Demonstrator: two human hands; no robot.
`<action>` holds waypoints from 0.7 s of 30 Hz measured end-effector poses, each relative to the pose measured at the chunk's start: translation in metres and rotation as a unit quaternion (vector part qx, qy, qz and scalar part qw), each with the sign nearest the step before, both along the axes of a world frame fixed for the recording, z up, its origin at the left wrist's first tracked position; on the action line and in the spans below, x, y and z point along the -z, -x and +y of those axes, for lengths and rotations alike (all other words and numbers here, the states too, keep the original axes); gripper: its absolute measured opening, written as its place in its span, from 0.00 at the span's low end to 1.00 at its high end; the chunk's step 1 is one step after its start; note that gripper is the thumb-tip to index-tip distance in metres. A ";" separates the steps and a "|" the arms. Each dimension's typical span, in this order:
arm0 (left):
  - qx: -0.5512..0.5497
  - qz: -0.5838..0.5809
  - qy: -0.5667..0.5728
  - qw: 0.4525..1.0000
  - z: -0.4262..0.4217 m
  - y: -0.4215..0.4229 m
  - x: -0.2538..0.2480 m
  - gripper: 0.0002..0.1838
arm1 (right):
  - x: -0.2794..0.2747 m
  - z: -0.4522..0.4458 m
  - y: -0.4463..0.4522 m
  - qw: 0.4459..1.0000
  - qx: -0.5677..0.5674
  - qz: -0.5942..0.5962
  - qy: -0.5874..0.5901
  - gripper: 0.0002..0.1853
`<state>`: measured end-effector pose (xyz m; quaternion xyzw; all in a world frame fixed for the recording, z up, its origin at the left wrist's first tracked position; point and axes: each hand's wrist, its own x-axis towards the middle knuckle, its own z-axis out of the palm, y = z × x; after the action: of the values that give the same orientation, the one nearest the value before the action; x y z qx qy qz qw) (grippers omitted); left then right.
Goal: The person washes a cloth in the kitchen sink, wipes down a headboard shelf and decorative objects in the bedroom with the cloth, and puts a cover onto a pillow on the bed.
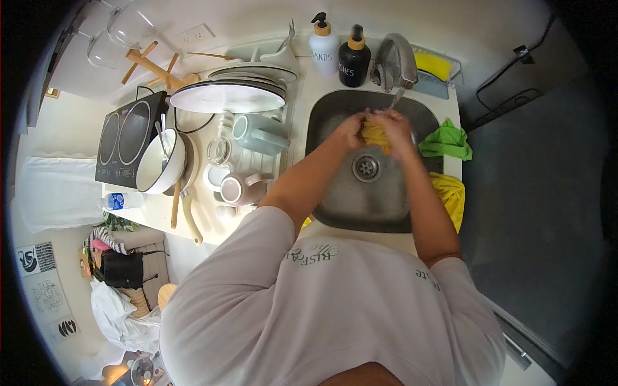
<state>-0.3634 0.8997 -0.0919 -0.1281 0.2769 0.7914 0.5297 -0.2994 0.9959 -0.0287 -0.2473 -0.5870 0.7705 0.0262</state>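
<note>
A bunched yellow cloth (376,134) is gripped between both my hands over the metal sink (335,199). My left hand (353,130) closes on its left side, and my right hand (395,128) closes on its right side. Right above them is the faucet (396,61), its spout pointing down toward my hands, with what looks like a thin stream of water (398,98). The drain strainer (367,168) lies just below the cloth. Parts of my fingers are hidden by the cloth and each other.
Plates (228,96) and mugs (261,134) stand on a drying rack left of the sink. Behind it are a white soap bottle (324,48) and a black one (354,61). A green cloth (447,140) and another yellow cloth (450,196) lie along the right edge.
</note>
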 end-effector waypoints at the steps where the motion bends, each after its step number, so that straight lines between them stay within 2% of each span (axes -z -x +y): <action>1: 0.017 0.009 -0.008 1.000 0.002 0.002 0.014 0.19 | 0.001 -0.015 -0.003 0.990 0.010 0.017 -0.140 0.14; 3: 0.021 0.046 -0.028 0.998 0.011 -0.002 0.032 0.19 | 0.008 -0.041 -0.006 0.911 0.031 0.048 -0.408 0.12; 4: 0.012 0.060 -0.032 0.998 0.014 -0.005 0.034 0.19 | 0.013 -0.047 -0.005 0.865 0.081 0.068 -0.491 0.11; 7: -0.029 0.078 -0.011 0.996 0.023 -0.008 0.031 0.18 | 0.055 -0.024 0.015 0.870 0.152 0.071 -0.463 0.13; 10: -0.035 0.060 0.025 0.997 0.026 -0.010 0.002 0.18 | 0.060 0.007 0.027 0.879 0.171 -0.067 -0.439 0.10; 12: 0.032 0.033 0.029 0.999 0.010 -0.012 -0.034 0.16 | 0.071 0.038 0.027 0.963 0.155 -0.065 -0.209 0.08; 13: 0.066 0.020 0.029 0.997 0.004 -0.011 -0.047 0.15 | 0.062 0.041 0.026 0.984 0.144 -0.062 -0.089 0.07; 14: 0.039 0.021 0.034 0.998 0.004 -0.007 -0.045 0.16 | 0.054 0.042 0.024 0.989 0.135 -0.024 0.053 0.06; 16: -0.014 0.017 0.045 0.999 0.003 -0.004 -0.025 0.18 | 0.031 0.020 0.013 0.997 0.076 0.004 0.018 0.07; 17: 0.016 0.084 -0.005 0.996 0.004 -0.001 -0.001 0.19 | 0.022 0.008 0.009 0.999 0.047 0.019 0.001 0.07; 18: 0.047 0.149 -0.054 0.986 0.007 0.001 0.030 0.20 | 0.013 -0.009 0.002 0.990 0.026 0.033 -0.137 0.08; 20: 0.063 0.182 -0.090 0.977 0.015 0.002 0.046 0.21 | 0.001 -0.033 -0.006 0.914 -0.015 0.061 -0.402 0.09; 21: 0.048 0.150 -0.076 0.985 0.018 -0.002 0.041 0.21 | 0.007 -0.033 -0.005 0.889 0.021 0.075 -0.451 0.09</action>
<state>-0.3613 0.9182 -0.1332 0.0458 0.2980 0.7943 0.5274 -0.2939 0.9634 -0.0361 -0.1626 -0.8622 0.4386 0.1945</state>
